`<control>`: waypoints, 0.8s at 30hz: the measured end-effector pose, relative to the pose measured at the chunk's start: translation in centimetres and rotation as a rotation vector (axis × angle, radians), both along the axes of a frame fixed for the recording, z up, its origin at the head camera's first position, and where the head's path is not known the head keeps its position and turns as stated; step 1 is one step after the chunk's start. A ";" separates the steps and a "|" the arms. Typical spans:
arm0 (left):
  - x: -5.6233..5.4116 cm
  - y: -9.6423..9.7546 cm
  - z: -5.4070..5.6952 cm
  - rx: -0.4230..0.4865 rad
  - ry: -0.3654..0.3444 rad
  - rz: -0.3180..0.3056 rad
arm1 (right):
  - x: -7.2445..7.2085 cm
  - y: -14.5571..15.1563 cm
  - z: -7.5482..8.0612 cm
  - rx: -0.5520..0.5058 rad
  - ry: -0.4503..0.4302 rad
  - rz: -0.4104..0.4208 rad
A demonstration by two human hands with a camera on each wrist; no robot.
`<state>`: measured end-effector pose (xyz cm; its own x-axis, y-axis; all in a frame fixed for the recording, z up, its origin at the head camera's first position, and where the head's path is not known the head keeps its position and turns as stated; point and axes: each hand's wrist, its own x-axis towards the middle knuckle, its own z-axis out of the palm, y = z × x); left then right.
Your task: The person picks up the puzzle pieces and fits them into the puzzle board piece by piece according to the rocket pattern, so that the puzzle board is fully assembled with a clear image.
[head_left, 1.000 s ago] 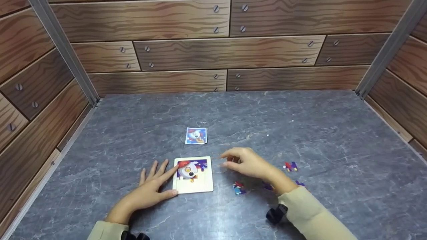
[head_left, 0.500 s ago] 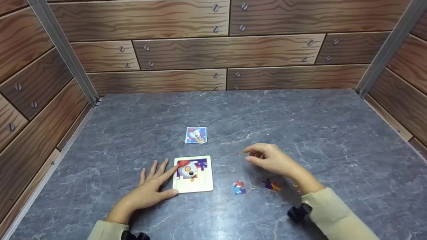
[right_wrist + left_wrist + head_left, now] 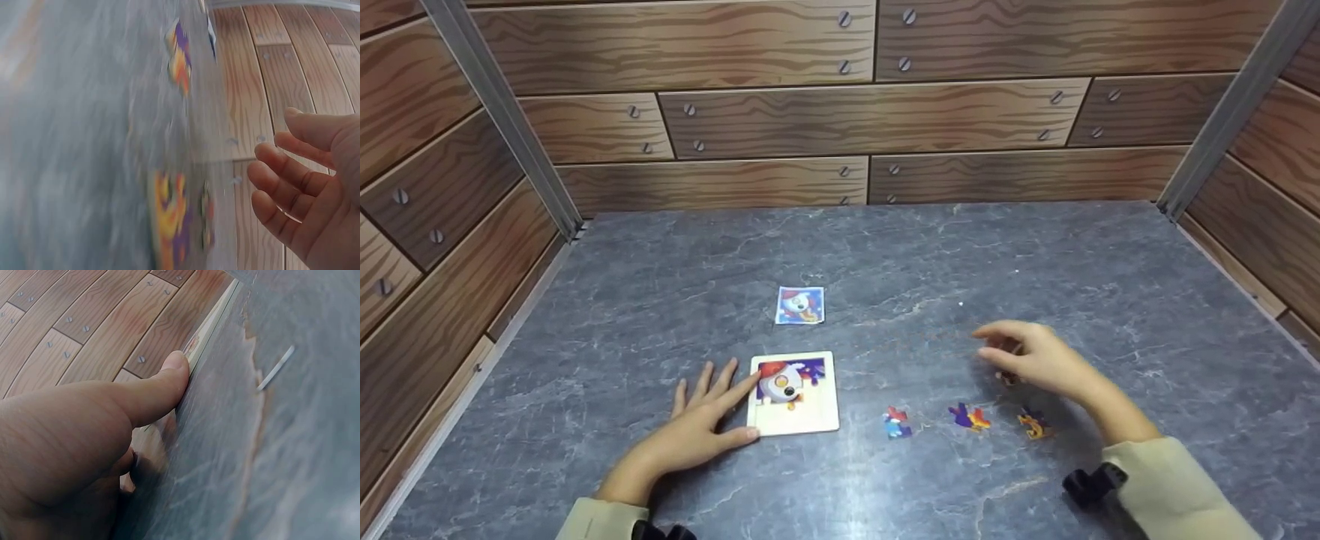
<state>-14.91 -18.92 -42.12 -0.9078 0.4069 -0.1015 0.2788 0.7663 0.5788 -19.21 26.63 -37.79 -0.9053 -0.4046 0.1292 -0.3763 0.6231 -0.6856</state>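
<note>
My left hand (image 3: pixel 697 427) lies with fingers spread at the left side of a square puzzle board (image 3: pixel 831 409). The index fingertip touches the puzzle's partly filled picture of a white dog in a red hat, and the thumb rests at the board's lower left edge. To the right, my right hand (image 3: pixel 1035 364) hovers over the table, fingers loosely bent and holding nothing. Below it, a puzzle piece (image 3: pixel 1009 379) shows only partly. Closer to me lie an orange and purple piece (image 3: pixel 1035 425), a purple and red piece (image 3: pixel 969 417) and a red and blue piece (image 3: pixel 897 422).
Behind the board, a small picture card (image 3: pixel 800 305) of the same dog lies on the dark marbled table (image 3: pixel 660 262). Wood-print walls (image 3: pixel 780 120) enclose the back and sides. Small white specks lie at the back right.
My right hand has moved right, away from the board, to above the far right piece. The pieces once under its forearm now show. My left hand has kept its place.
</note>
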 end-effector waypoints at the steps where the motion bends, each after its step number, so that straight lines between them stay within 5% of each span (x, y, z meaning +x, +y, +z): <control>1: 0.0 0.0 0.0 -0.001 -0.001 0.000 | 0.1 0.4 0.0 -0.002 -0.013 -0.005; 9: 0.0 -0.1 -0.1 0.008 0.002 -0.010 | 0.3 3.5 -0.7 0.077 -0.012 -0.059; 24: 0.1 -0.1 -0.1 0.008 -0.001 -0.011 | -0.3 5.1 -1.6 0.120 -0.100 0.026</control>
<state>-14.85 -19.04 -42.18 -0.9030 0.4179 -0.0992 0.2869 0.7586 0.5850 -19.48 31.78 -39.39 -0.9001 -0.4356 -0.0113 -0.3276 0.6936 -0.6416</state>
